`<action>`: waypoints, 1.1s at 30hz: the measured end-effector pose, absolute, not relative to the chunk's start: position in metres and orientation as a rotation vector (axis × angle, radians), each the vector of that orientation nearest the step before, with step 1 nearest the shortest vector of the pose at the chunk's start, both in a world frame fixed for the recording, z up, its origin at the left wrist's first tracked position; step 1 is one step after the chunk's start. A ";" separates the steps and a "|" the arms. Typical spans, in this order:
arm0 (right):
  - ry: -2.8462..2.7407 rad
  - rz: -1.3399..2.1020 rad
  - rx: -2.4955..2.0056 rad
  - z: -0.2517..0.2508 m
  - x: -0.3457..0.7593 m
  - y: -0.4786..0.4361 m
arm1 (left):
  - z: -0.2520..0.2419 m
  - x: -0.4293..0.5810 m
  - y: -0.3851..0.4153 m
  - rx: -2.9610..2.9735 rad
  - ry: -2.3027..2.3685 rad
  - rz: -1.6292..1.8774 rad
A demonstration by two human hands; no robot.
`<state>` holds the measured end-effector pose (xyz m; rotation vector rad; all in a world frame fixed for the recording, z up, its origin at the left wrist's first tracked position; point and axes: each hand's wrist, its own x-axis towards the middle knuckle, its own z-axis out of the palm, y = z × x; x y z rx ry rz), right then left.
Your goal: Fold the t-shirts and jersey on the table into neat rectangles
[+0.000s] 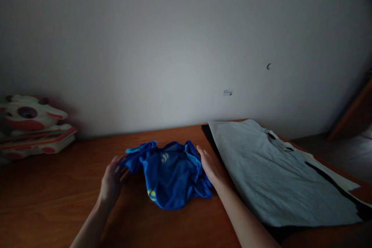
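A crumpled blue shirt (174, 178) lies on the brown wooden tabletop, with a white mark on its chest, lighter blue on the sleeves and a yellow-green patch low on one side. At its left sleeve is my left hand (112, 176), fingers apart and slightly curved. The fingertips come close to the sleeve's edge; whether they touch it is hard to make out. My right hand (207, 166) rests along the shirt's right side, fingers stretched out, palm toward the cloth. Neither hand grips the fabric.
To the right, a grey shirt (270, 178) lies spread flat over black cloth (209, 135), with white cloth (334, 172) showing at its far edge. A cow-shaped toy keyboard (37, 126) stands at the back left. Behind the wooden table (52, 197) rises a pale wall (162, 54).
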<state>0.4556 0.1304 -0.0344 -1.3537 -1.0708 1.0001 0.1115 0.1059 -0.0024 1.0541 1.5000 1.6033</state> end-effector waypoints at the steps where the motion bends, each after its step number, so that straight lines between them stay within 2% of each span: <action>1: -1.109 0.886 -1.398 -0.036 0.455 0.131 | -0.008 0.115 0.109 1.134 1.587 1.603; 4: -1.273 0.582 -1.479 -0.043 0.453 0.125 | -0.025 0.123 0.111 1.628 1.793 1.445; 8: -1.530 0.221 -1.617 -0.053 0.452 0.116 | -0.034 0.134 0.102 2.269 1.724 1.074; 13: -1.726 0.171 -1.659 -0.058 0.456 0.117 | -0.030 0.141 0.093 2.575 1.582 0.682; 16: -1.700 0.128 -1.647 -0.057 0.461 0.120 | -0.021 0.142 0.089 2.605 1.537 0.660; 20: -1.651 -0.158 -1.693 -0.046 0.463 0.116 | -0.013 0.144 0.085 2.577 1.501 0.806; 24: -1.863 -0.064 -1.464 -0.029 0.453 0.106 | -0.019 0.143 0.088 2.689 1.498 0.924; 28: -2.016 0.042 -1.379 -0.025 0.441 0.097 | -0.026 0.140 0.093 2.709 1.675 0.756; 33: -2.041 0.042 -1.579 -0.038 0.446 0.100 | -0.011 0.139 0.087 2.516 2.110 0.488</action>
